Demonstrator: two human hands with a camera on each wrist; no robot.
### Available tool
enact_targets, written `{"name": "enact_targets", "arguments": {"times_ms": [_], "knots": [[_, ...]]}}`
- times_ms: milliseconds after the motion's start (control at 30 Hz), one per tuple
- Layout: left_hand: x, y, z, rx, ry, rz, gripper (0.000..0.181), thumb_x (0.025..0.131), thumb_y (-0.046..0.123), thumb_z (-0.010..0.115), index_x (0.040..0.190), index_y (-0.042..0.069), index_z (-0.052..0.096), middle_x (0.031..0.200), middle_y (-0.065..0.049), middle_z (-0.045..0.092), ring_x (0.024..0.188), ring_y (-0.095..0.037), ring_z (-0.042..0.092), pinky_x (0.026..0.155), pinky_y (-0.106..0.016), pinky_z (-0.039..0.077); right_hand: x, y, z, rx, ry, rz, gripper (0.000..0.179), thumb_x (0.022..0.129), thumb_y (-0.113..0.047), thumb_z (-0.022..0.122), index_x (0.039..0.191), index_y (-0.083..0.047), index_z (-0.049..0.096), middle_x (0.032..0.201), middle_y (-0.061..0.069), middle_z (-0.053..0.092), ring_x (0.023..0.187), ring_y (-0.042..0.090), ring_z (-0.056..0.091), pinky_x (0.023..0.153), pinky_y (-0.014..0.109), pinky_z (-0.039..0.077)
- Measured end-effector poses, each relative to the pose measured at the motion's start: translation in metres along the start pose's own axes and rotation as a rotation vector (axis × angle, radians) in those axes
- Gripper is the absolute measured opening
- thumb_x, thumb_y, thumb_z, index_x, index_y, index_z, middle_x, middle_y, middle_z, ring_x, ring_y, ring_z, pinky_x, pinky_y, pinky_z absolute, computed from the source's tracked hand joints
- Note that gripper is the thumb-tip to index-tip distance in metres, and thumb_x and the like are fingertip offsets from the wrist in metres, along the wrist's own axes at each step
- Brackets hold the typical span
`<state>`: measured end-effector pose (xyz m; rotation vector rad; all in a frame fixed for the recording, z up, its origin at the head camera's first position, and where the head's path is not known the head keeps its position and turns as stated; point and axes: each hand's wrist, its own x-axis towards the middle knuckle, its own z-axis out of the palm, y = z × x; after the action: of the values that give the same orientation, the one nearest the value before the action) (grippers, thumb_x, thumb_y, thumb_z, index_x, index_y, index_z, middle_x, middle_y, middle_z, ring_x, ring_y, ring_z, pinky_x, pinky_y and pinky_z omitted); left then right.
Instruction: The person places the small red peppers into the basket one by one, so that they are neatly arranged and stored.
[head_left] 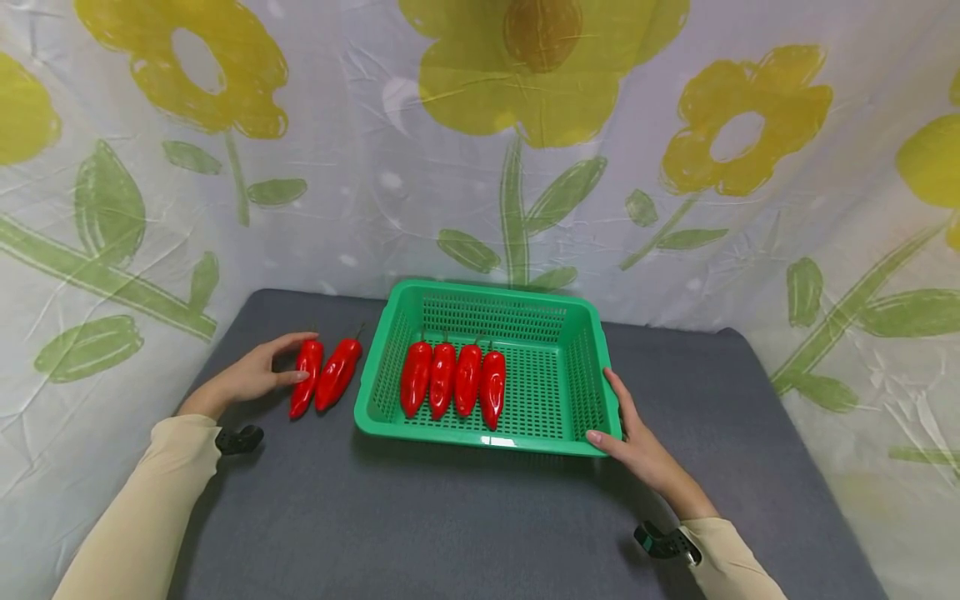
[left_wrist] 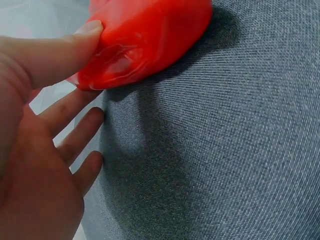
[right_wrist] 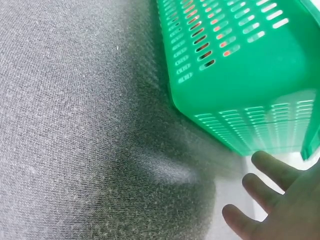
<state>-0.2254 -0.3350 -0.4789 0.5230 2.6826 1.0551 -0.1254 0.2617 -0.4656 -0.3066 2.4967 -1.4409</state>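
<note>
My left hand (head_left: 251, 373) is at the left of the table, thumb and index finger on either side of a glossy red chili pepper (head_left: 302, 392). In the left wrist view the thumb presses on this pepper (left_wrist: 150, 40), and the other fingers (left_wrist: 82, 131) spread out below it. A second red pepper (head_left: 339, 372) lies just to its right. My right hand (head_left: 637, 446) holds the right front corner of a green plastic basket (head_left: 480, 442), thumb on the rim. Several red peppers (head_left: 442, 379) lie side by side in the basket's left half.
Dark grey cloth covers the table (head_left: 420, 525). A white curtain (head_left: 360, 208) with yellow flowers hangs behind the table and on both sides. The basket's slotted wall (right_wrist: 240, 85) stands on the cloth in the right wrist view.
</note>
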Motion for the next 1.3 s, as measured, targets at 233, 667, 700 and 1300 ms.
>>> {"name": "enact_targets", "arguments": {"times_ms": [233,667,700,1300], "knots": [[-0.0010,0.0021,0.0006,-0.012,0.014,0.005,0.069,0.090,0.016,0.070,0.149,0.002,0.037,0.146,-0.029,0.046,0.134,-0.049,0.042,0.105,-0.072,0.033,-0.0004,0.0007,0.0001,-0.006,0.002,0.007,0.093,0.096,-0.028,0.062,0.155,-0.046,-0.006,0.167,0.018,-0.007,0.144,0.056,0.027,0.094,0.060,0.048],[-0.0004,0.0006,0.0012,-0.023,0.030,0.005,0.069,0.090,0.015,0.072,0.150,0.006,0.038,0.144,-0.025,0.050,0.128,-0.050,0.051,0.098,-0.063,0.048,0.0000,0.0025,0.0003,0.006,0.001,0.004,0.093,0.096,-0.027,0.062,0.155,-0.046,-0.006,0.166,0.020,-0.005,0.142,0.054,0.031,0.093,0.055,0.050],[-0.0004,0.0007,0.0010,-0.021,0.032,0.001,0.070,0.090,0.015,0.072,0.150,0.006,0.038,0.143,-0.025,0.050,0.126,-0.050,0.052,0.095,-0.058,0.052,0.0000,0.0025,0.0004,0.004,0.001,0.004,0.093,0.096,-0.027,0.062,0.155,-0.046,-0.006,0.166,0.019,-0.006,0.143,0.054,0.029,0.093,0.056,0.050],[-0.0009,0.0061,-0.0036,-0.078,0.061,-0.071,0.067,0.090,0.013,0.072,0.149,0.009,0.041,0.137,-0.024,0.053,0.100,-0.028,0.066,0.071,-0.028,0.057,0.0012,0.0017,-0.0003,0.018,-0.007,-0.004,0.092,0.096,-0.028,0.062,0.155,-0.045,-0.007,0.166,0.019,-0.006,0.143,0.054,0.029,0.095,0.057,0.048]]}}
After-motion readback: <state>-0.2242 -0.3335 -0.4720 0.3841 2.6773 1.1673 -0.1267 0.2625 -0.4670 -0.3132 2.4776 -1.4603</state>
